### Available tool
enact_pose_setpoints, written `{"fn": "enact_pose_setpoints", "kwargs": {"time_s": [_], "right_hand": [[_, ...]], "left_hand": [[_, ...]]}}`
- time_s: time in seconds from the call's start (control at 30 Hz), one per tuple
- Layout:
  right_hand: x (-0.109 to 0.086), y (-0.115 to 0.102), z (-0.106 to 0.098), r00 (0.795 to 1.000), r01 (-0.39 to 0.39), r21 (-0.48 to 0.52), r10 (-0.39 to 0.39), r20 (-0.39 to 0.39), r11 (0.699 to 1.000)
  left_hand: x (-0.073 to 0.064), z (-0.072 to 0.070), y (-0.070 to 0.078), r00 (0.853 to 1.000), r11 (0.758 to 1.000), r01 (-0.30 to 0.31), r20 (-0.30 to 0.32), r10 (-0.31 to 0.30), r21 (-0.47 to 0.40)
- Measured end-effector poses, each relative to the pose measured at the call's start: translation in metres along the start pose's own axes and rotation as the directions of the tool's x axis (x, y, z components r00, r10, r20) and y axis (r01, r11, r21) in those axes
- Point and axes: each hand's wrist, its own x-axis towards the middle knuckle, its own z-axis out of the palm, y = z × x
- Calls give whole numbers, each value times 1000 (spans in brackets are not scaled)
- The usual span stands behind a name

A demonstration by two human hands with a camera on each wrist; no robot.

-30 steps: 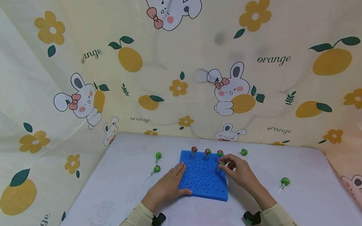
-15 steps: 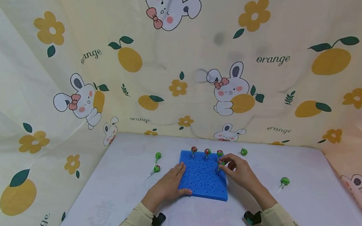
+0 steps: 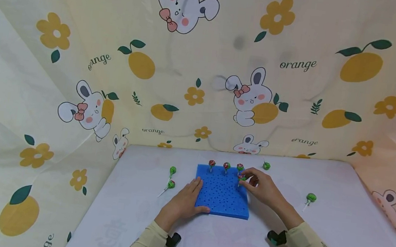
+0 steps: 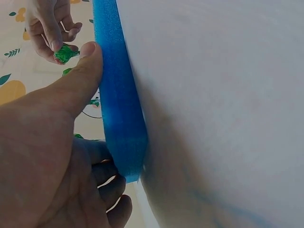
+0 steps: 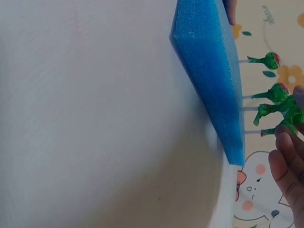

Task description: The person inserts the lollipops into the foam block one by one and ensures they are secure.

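A blue foam board (image 3: 220, 195) full of small holes lies on the table. My left hand (image 3: 185, 199) rests against its near left corner, thumb (image 4: 88, 64) on the front and fingers (image 4: 111, 190) at the left side. Three lollipops stand upright along the far edge: a left one (image 3: 212, 164), a middle one (image 3: 227, 166) and a right one (image 3: 240, 167). My right hand (image 3: 262, 186) pinches the wrapped head of another lollipop (image 3: 241, 177), just in front of the right one. In the right wrist view its stick (image 5: 251, 109) meets the board; how deep it sits is hidden.
Two lollipops lie left of the board, a farther one (image 3: 172, 170) and a nearer one (image 3: 171, 184). Another lollipop (image 3: 266, 165) lies near the table's back edge, and one more lollipop (image 3: 311, 198) lies to the right. A printed cloth (image 3: 198, 58) hangs behind the table (image 3: 213, 243).
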Motion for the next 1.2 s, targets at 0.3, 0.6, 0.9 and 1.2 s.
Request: {"fn": "enact_pose_setpoints", "kwargs": {"time_s": [0.3,0.6,0.9,1.2], "right_hand": [[-5,7,-7,1000,-31,-18,31,2,999],[-12,15,-14,999,-46,-55,46,-2,997],[-21,19,-28,999,-49,-78,47,-24,996],[-30,31,-43,994,-109,-102,106,-39,989]], "left_hand": [[-1,0,0,1000,1000,0,1,0,-2],[1,2,-1,1000,1000,-1,0,1,9],[-1,-1,0,1000,1000,-5,4,5,-4],[0,0,-1,1000,1000,-2,-4,2,1]]}}
